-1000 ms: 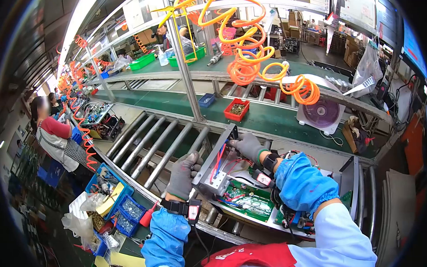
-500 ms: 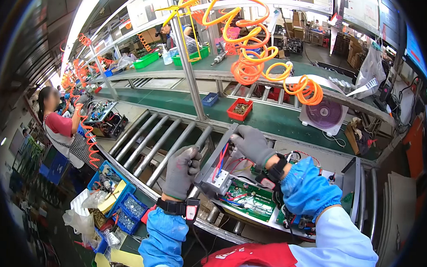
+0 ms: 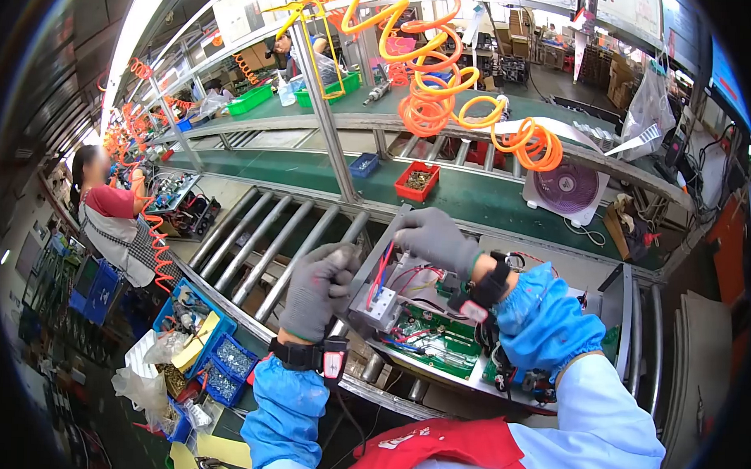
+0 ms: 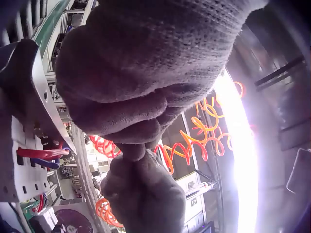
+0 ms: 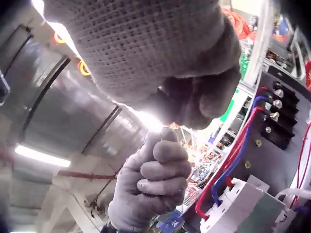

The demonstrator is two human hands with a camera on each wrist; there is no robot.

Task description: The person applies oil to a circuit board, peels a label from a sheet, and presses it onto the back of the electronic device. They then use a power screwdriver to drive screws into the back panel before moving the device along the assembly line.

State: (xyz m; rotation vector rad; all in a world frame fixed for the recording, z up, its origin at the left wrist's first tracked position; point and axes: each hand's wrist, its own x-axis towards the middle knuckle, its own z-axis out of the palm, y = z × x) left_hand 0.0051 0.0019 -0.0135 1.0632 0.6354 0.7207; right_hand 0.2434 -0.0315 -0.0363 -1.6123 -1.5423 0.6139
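Both hands wear grey knit gloves. My left hand (image 3: pixel 316 290) is on the left of an upright grey metal panel (image 5: pixel 269 167), fingers curled and thumb against the forefinger. My right hand (image 3: pixel 437 241) is over the panel's top end, fingers also curled. Their fingertips come close together in the left wrist view; I cannot tell whether something small is between them. The panel bears a black terminal block (image 5: pixel 282 114), red and blue wires (image 3: pixel 381 269) and a white breaker-like block (image 3: pixel 380 305). Behind it lies the open chassis with a green circuit board (image 3: pixel 442 346).
Metal rollers (image 3: pixel 263 264) run to the left. Blue bins of small hardware (image 3: pixel 232 360) stand at lower left. A red bin (image 3: pixel 417 180) and a purple fan (image 3: pixel 566 188) are on the green bench behind. Orange coiled hoses (image 3: pixel 430 104) hang overhead. Another person works at far left.
My right hand has lifted from the panel's inner side to over its top end. My left hand has moved up slightly, and the hands are now closer together.
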